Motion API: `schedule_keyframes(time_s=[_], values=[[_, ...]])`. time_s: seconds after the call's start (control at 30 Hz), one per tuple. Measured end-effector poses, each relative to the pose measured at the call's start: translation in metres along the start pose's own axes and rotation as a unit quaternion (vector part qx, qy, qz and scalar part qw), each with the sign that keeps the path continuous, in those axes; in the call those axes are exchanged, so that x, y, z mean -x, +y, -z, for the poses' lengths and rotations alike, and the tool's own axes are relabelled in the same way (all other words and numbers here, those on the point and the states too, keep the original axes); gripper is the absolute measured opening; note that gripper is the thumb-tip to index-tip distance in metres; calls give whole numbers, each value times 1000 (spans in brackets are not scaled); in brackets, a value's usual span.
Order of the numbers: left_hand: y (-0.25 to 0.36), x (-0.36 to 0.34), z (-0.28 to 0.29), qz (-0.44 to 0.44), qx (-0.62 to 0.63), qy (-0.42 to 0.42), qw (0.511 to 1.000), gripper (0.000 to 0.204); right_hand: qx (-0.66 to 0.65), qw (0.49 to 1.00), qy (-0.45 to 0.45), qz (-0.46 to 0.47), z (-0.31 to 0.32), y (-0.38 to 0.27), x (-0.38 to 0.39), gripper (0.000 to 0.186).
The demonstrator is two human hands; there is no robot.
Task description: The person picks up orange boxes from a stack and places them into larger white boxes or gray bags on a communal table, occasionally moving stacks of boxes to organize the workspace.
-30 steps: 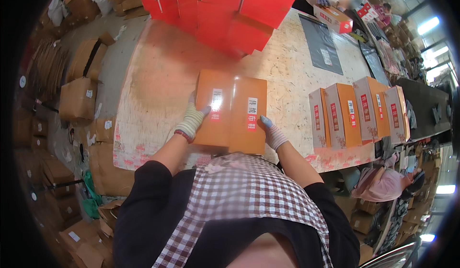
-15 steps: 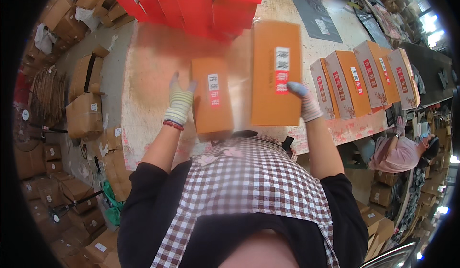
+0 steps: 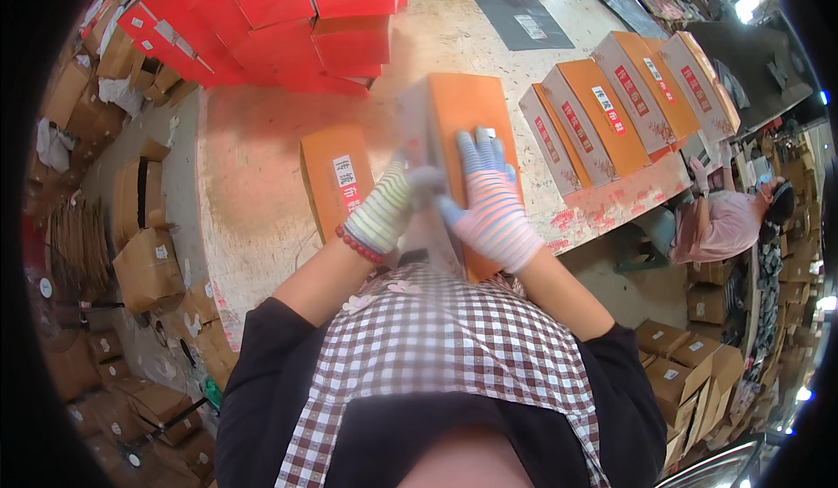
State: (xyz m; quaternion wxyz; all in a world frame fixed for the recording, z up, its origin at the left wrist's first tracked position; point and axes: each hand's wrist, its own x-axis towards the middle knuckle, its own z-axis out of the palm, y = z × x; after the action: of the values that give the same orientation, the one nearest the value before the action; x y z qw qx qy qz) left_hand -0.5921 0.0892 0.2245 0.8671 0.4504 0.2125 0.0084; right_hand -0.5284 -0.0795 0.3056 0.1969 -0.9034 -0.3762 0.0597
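Both my hands wear striped knitted gloves. My right hand point(image 3: 491, 200) lies on the orange top of a long shoebox-like carton point(image 3: 469, 99), its fingers stretched forward and its thumb out toward the carton's left edge. That hand covers most of the label. My left hand point(image 3: 391, 207) is beside the carton's grey left side, its fingertips smeared by motion; whether they touch it I cannot tell. Another orange carton point(image 3: 325, 165), with a white and red label, lies to the left, partly behind my left hand and wrist.
Stacked red boxes point(image 3: 271, 30) fill the table's far left. Several orange and grey cartons point(image 3: 590, 95) stand in a row at right. A dark grey plastic bag point(image 3: 515, 17) lies at the back of the worn table point(image 3: 253, 165). A person in pink point(image 3: 720, 226) sits beyond the right edge.
My hands have come together at the right-hand carton. My left hand has left the left carton, and my right has moved from the other carton's right side onto its top. The view has shifted.
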Motion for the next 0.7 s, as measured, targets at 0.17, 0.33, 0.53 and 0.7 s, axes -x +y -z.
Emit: schedule_keyframes(time_s=[0.17,0.33,0.53,0.7], values=[[23,3,18,26,6,-117,993,76,-68,996,51,12,14,6,-10,100],[48,22,-17,-10,-25,-135,991,77,-88,994,45,35,36,16,-12,97],[63,2,-95,-124,22,-206,970,68,197,959,167,115,117,9,-16,93],[60,-40,-121,-63,-319,-247,913,79,321,938,130,-35,157,119,-67,84]])
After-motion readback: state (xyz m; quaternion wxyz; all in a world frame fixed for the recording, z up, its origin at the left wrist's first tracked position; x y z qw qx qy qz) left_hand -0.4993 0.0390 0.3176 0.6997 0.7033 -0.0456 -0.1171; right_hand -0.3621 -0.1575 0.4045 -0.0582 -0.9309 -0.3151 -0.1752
